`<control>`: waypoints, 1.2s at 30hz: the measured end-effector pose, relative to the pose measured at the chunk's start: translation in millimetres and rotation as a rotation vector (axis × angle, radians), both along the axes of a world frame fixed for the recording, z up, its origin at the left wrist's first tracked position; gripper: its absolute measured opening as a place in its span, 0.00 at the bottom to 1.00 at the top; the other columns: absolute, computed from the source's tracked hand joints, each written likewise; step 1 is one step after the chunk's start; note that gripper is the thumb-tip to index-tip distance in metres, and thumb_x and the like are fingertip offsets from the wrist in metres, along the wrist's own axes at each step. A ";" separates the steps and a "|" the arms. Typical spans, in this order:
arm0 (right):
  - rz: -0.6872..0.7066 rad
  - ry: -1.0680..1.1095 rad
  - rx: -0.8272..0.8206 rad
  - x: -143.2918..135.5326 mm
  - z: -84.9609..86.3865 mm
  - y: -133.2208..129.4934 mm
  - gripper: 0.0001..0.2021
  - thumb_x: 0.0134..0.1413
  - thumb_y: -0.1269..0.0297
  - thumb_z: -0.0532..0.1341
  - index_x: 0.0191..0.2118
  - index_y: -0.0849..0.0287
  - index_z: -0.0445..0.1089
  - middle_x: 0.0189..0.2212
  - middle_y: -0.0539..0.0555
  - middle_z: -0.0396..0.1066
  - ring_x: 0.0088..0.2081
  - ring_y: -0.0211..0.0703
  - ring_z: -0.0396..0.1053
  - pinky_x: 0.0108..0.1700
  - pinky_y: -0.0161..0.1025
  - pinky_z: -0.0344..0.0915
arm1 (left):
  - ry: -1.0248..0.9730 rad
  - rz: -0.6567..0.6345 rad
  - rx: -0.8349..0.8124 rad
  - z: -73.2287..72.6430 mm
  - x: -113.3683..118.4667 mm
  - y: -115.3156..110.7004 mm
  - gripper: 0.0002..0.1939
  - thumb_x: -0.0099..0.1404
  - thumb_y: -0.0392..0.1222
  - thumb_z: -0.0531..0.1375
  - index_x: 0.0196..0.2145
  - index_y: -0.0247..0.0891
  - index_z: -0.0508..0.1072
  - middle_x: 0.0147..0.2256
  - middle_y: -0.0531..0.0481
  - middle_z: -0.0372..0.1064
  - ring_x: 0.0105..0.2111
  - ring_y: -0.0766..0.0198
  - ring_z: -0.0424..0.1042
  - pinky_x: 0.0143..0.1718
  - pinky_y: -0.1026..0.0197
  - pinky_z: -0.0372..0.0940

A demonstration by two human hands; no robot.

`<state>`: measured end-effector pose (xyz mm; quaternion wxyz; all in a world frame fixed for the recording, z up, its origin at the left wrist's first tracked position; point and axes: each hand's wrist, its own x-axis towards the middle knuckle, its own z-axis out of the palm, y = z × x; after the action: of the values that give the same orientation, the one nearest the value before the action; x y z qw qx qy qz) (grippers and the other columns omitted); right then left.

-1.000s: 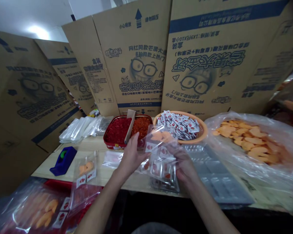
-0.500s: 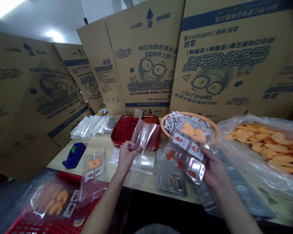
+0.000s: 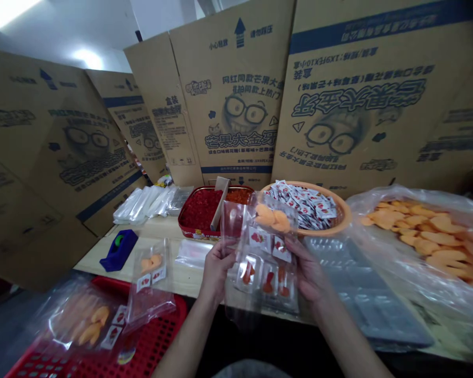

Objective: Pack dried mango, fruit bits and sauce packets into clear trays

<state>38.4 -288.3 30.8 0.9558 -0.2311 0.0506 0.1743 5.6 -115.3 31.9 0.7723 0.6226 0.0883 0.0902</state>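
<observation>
My left hand pinches a clear plastic bag by its edge. Close against it, my right hand grips the right side of a clear plastic tray. In the tray sit orange candy pieces at the top, two printed sachets across the middle and red bits in the lower compartments. Tray and bag overlap in front of me; whether the tray's edge is inside the bag I cannot tell. Behind the hands stands a red tin of red candy, split by a divider.
An orange basket holds many sachets. To the right lie stacked empty trays and a plastic sack of orange candy. At left are a blue tape dispenser, bags and a red crate with filled bags. Cardboard boxes wall the back.
My right hand has brought the filled tray left and down to the bag. My left hand has shifted slightly right and lower with the bag, so the two now overlap.
</observation>
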 end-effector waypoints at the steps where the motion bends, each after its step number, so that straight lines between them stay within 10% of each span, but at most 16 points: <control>1: -0.015 0.013 -0.009 0.5 -0.3 -2.9 0.14 0.33 0.75 0.66 0.32 0.58 0.69 0.31 0.48 0.73 0.29 0.39 0.71 0.29 0.34 0.70 | 0.004 -0.004 -0.051 -1.4 -1.6 3.0 0.18 0.46 0.40 0.66 0.35 0.34 0.67 0.23 0.55 0.66 0.22 0.73 0.63 0.26 0.69 0.56; 7: 0.017 0.025 -0.056 -0.7 0.9 -13.1 0.13 0.32 0.76 0.67 0.30 0.60 0.69 0.29 0.49 0.73 0.28 0.42 0.71 0.32 0.40 0.71 | 0.049 -0.062 -0.166 1.9 -9.0 16.2 0.15 0.51 0.46 0.64 0.30 0.32 0.68 0.25 0.50 0.69 0.25 0.69 0.68 0.29 0.67 0.59; 22: -0.074 -0.026 -0.111 -6.8 -9.6 -28.0 0.13 0.38 0.73 0.65 0.35 0.58 0.70 0.32 0.49 0.74 0.30 0.41 0.72 0.36 0.40 0.71 | -0.054 0.078 0.144 10.6 -31.5 27.7 0.16 0.46 0.45 0.67 0.24 0.30 0.67 0.21 0.52 0.67 0.24 0.71 0.65 0.30 0.68 0.58; 29: -0.309 0.005 -0.044 2.1 27.2 -49.8 0.10 0.49 0.72 0.57 0.39 0.59 0.70 0.32 0.52 0.73 0.31 0.41 0.72 0.41 0.41 0.70 | -0.087 0.010 0.186 11.0 -48.0 27.2 0.20 0.48 0.45 0.66 0.37 0.33 0.68 0.24 0.52 0.68 0.27 0.67 0.69 0.34 0.65 0.60; 36: -0.235 0.076 -0.026 -7.8 38.1 -45.1 0.14 0.51 0.71 0.54 0.44 0.60 0.70 0.37 0.54 0.73 0.35 0.43 0.72 0.41 0.43 0.70 | -0.038 0.008 0.217 10.1 -48.9 15.0 0.18 0.59 0.51 0.56 0.32 0.30 0.69 0.27 0.44 0.71 0.29 0.65 0.70 0.33 0.65 0.60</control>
<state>30.6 -333.4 69.0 0.9640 -0.2291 0.1160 0.0690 -43.3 -100.4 42.0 0.7015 0.7004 0.0657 0.1142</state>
